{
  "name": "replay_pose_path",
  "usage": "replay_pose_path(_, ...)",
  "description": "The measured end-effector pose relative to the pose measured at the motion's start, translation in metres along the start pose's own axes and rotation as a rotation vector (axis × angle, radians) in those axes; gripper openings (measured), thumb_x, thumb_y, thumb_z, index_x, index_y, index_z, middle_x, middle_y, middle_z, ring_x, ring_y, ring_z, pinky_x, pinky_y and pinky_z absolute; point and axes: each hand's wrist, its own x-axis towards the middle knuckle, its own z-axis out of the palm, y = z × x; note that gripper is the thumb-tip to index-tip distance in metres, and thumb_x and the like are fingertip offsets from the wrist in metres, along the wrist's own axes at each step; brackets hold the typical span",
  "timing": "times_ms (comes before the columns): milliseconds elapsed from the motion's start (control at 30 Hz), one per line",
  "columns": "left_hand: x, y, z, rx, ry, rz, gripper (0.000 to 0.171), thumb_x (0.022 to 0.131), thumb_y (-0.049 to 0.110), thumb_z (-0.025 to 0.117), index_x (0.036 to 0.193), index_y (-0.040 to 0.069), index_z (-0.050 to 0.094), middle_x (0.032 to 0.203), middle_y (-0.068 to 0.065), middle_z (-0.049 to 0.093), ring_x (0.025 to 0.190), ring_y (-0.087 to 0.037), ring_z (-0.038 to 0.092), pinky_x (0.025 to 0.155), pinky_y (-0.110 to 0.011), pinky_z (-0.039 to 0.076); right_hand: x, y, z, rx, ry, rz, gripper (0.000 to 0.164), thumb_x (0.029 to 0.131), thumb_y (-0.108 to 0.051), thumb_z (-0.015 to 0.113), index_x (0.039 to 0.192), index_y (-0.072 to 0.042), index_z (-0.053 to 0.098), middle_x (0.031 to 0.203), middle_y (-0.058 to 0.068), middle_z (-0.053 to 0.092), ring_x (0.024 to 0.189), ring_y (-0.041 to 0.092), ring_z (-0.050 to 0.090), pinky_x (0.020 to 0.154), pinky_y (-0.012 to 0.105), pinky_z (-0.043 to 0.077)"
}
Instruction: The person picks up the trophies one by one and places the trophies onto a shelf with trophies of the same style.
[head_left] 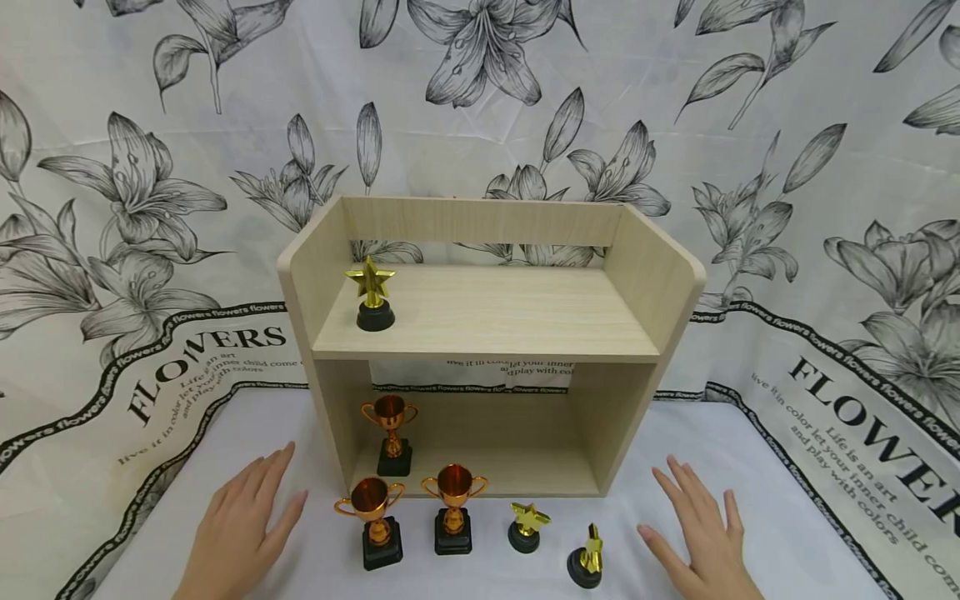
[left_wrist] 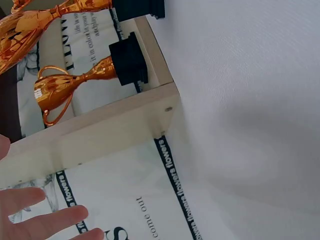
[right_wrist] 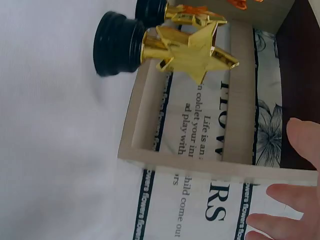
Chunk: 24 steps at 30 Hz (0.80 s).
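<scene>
My left hand (head_left: 243,525) lies to the left of the shelf with fingers extended, holding nothing. Nearest to it is a bronze two-handled trophy cup (head_left: 371,500) on a black base. Another trophy cup (head_left: 454,492) stands to its right, before the shelf. Inside the lower compartment, at its left, is a third trophy cup (head_left: 391,417). My right hand (head_left: 701,533) is spread and bare on the other side. Close to it stands a gold star trophy (head_left: 591,554), turned sideways, with another star trophy (head_left: 527,527) beside it. One more star trophy (head_left: 371,287) occupies the upper shelf's left end.
A pale wooden two-tier shelf (head_left: 487,346) stands at the middle of a white-covered table (head_left: 645,475). Behind it hangs a flower-printed cloth (head_left: 480,142). Its side panel (left_wrist: 100,130) rises near my left fingers.
</scene>
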Motion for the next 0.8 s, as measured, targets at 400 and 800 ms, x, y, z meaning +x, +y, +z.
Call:
replay_pose_path(400, 0.015, 0.002, 0.018, -0.176, 0.088, -0.07, 0.056, 0.084, 0.027, 0.068, 0.133, 0.006, 0.05, 0.121, -0.016, 0.06, 0.107, -0.035, 0.056, 0.082, -0.056, 0.044, 0.001, -0.024, 0.003, 0.284, -0.034, 0.112, 0.061, 0.093, -0.036, 0.057, 0.143, -0.011, 0.035, 0.144, 0.019, 0.036, 0.135, 0.038, 0.021, 0.109, 0.062, -0.008)
replay_pose_path(800, 0.024, 0.004, 0.034, -0.275, 0.04, -0.153, 0.051, 0.088, 0.03, 0.065, 0.131, 0.006, 0.051, 0.119, -0.013, 0.061, 0.107, -0.036, 0.056, 0.082, -0.058, 0.044, -0.008, -0.049, 0.006, 0.319, -0.089, 0.315, 0.048, 0.09, -0.042, 0.06, 0.127, -0.012, 0.054, 0.134, 0.015, 0.051, 0.129, 0.045, 0.033, 0.092, 0.073, 0.03)
